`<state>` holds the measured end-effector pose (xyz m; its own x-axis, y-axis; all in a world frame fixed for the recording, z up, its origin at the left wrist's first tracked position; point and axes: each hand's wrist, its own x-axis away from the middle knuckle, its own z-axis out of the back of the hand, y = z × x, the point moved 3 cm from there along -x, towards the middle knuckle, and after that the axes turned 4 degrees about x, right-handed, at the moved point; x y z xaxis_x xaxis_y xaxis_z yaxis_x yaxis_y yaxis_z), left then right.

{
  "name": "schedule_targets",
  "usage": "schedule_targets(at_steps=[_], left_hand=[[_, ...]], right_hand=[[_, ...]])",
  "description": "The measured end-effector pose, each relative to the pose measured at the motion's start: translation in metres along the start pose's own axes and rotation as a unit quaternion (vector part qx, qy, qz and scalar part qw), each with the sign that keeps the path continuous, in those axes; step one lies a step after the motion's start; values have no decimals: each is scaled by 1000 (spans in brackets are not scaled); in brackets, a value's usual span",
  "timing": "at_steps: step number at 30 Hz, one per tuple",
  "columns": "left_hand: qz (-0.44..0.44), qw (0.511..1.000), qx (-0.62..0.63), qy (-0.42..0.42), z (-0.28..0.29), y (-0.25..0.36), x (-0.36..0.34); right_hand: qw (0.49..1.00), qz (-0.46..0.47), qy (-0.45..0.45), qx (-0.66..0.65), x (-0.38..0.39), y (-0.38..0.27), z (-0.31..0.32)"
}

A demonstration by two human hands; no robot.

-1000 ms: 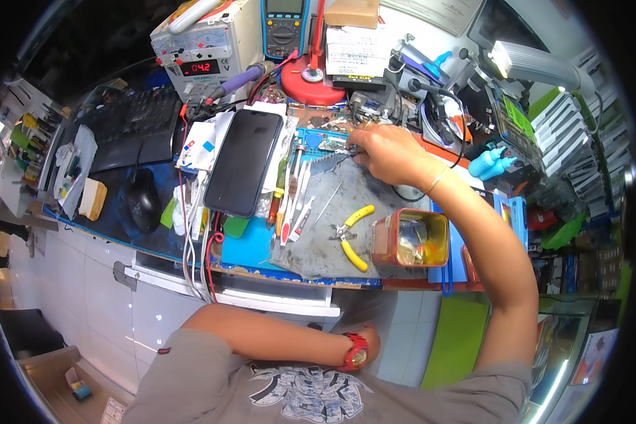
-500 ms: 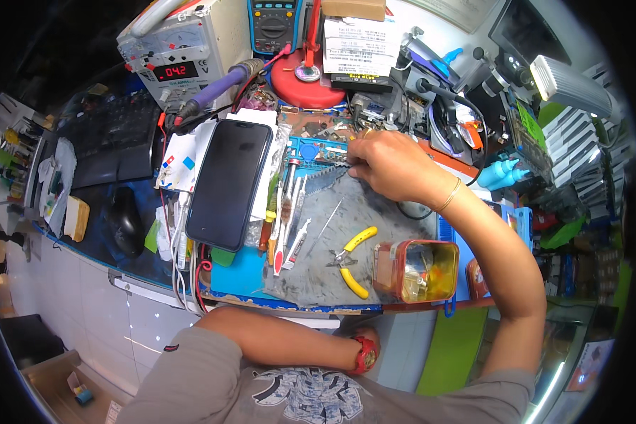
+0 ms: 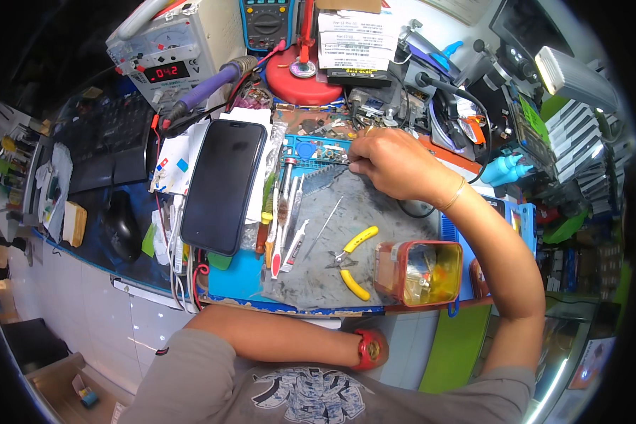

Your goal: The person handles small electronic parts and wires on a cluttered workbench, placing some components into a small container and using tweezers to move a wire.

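My right hand (image 3: 396, 166) is at the right end of a blue parts tray (image 3: 321, 161). Its fingers are curled together, and whatever they grip is too small or covered to make out. Below the bench's front edge, my left forearm crosses my body. A red watch (image 3: 369, 350) is on that wrist, and only a sliver of my left hand (image 3: 383, 338) shows, its fingers hidden. On the grey mat (image 3: 311, 265) lie yellow-handled cutters (image 3: 360, 244), a thin metal pick (image 3: 326, 226) and a small white tube (image 3: 295, 246). A dark-screened phone (image 3: 224, 187) rests on papers to the left.
A red-rimmed tin (image 3: 403, 275) with small items stands at the front right. Several brushes and tweezers (image 3: 284, 212) lie beside the phone. Farther back are a power supply (image 3: 166, 53), a multimeter (image 3: 267, 25) and a red round base (image 3: 300, 85). A mouse (image 3: 122, 226) sits left.
The view has shifted slightly. My left forearm and watch have slid a little to the right below the bench edge. My right hand stays at the tray with fingers still curled.
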<state>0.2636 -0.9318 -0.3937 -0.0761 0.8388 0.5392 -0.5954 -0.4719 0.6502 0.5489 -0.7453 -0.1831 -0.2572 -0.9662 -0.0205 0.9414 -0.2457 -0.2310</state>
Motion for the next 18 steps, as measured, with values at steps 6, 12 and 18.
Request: schedule_targets(at_steps=[6,12,18], left_hand=[[12,999,10,28,25,-4,4],[-46,992,73,96,16,14,16],[-84,985,96,120,28,15,37]], right_hand=[[998,-31,-4,-53,1,4,4],[991,-107,-68,-35,-6,-17,14],[1000,-1,-18,0,-12,-25,3]])
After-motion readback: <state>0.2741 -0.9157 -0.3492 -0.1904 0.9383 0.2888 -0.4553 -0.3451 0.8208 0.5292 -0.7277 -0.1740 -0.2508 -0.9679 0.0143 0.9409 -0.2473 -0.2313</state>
